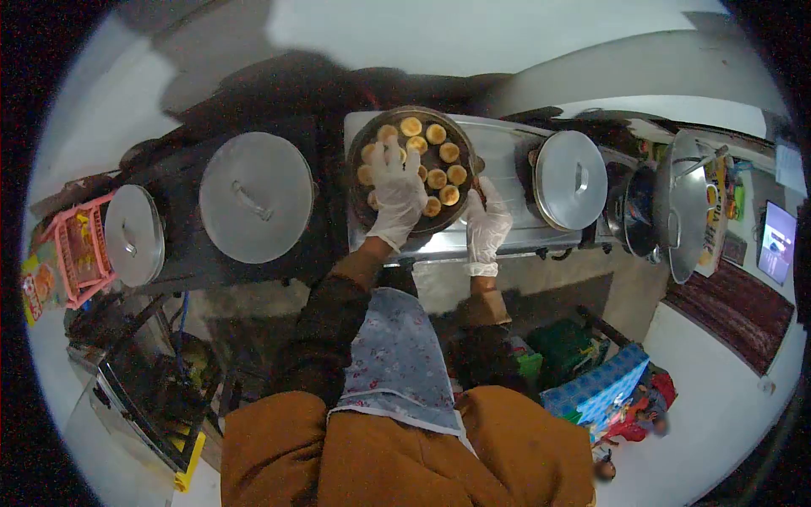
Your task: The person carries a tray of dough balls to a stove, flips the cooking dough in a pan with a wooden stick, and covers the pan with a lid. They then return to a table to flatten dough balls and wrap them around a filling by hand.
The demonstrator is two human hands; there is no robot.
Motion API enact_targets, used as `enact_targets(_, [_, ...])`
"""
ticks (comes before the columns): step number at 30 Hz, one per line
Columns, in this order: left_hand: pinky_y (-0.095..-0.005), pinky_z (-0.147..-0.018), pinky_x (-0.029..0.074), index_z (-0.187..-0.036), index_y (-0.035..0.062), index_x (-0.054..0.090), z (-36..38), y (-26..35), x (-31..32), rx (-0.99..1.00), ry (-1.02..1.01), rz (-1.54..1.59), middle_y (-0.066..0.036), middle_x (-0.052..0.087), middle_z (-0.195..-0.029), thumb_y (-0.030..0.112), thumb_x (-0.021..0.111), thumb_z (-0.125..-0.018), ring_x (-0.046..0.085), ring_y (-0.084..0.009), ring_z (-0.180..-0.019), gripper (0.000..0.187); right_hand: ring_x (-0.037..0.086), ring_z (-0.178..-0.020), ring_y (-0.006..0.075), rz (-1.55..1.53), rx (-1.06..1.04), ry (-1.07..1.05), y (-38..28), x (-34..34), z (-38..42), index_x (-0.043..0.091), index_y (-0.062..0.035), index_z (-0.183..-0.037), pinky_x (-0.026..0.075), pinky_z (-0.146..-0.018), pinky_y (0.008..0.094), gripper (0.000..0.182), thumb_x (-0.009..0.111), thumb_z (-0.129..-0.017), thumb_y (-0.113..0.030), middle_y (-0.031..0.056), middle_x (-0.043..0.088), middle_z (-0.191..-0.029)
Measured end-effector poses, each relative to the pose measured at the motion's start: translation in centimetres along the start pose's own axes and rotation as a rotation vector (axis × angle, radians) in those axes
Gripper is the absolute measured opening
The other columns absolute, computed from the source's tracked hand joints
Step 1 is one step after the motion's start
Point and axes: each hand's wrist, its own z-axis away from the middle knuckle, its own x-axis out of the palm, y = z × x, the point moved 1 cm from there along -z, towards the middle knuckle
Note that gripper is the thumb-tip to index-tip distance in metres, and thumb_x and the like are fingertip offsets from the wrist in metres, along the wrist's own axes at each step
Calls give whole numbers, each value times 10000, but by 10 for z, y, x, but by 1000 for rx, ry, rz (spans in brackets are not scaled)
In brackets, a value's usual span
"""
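A dark round pan (390, 221) stands on the stove's left part, with several small round golden-brown cakes (437, 178) spread inside it. My left hand (397, 194), in a clear plastic glove, reaches over the pan's left half with its fingers stretched out and apart among the cakes. It covers part of the pan's bottom and some cakes. My right hand (489, 224), gloved too, is at the pan's right rim, its fingers bent around a thin dark reddish piece beside the rim; I cannot tell what that piece is.
Under the pan lies a silver stovetop (507, 152). A lidded pot (571, 180) stands to the right, with a large wok (686, 207) beyond it. Leftward are a big round lid (256, 197), a smaller lid (134, 235) and a pink basket (84, 249). People sit low at right.
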Motion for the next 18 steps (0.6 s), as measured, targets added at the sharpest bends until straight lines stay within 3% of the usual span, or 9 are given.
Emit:
enact_targets(2, [-588,-990,383,-1109,-25,614,-1,6,9,23,80,-2,-326,513,-1314,37,621,-717,457,-522,-1193,397,675,-984,161,180,0,-86,-11,-6,-1,683,34,-1222,528,-881,294,313,696,-919,-42,120,737,-1119])
enact_targets(5, [-574,-1048,368,-1098,-33,618,3,2,22,28,-9,-6,-343,516,-1295,33,618,-726,427,-547,-1236,378,678,-978,155,272,-79,-189,-11,-5,2,691,30,-1213,527,-880,290,314,708,-911,-55,127,740,-1121])
enact_targets(8, [-569,-1057,369,-1105,-37,608,6,6,2,-22,-31,37,-325,520,-1299,30,622,-735,428,-542,-1238,376,692,-1014,181,234,50,-136,5,0,-2,684,31,-1223,525,-901,305,327,705,-908,-56,154,736,-1146])
enact_targets(11, [-579,-1112,338,-1174,29,633,17,2,-10,-128,-81,54,-255,565,-1305,35,634,-771,421,-497,-1305,403,693,-1049,193,122,3,-108,27,1,-5,674,33,-1240,522,-918,312,330,685,-925,-63,168,730,-1164])
enact_targets(17, [-559,-1096,351,-1133,-15,609,45,9,-43,-191,-94,175,-278,524,-1329,-3,593,-794,418,-508,-1283,339,689,-1056,185,149,-42,-158,-13,10,-5,671,47,-1231,518,-933,314,320,679,-934,-70,159,726,-1176])
enact_targets(18, [-554,-1101,350,-1146,-13,609,51,11,-45,-207,-75,189,-272,526,-1333,-11,595,-798,415,-507,-1291,348,699,-1010,227,147,-121,-132,-6,14,-7,687,2,-1205,533,-886,337,297,693,-923,-90,155,726,-1109])
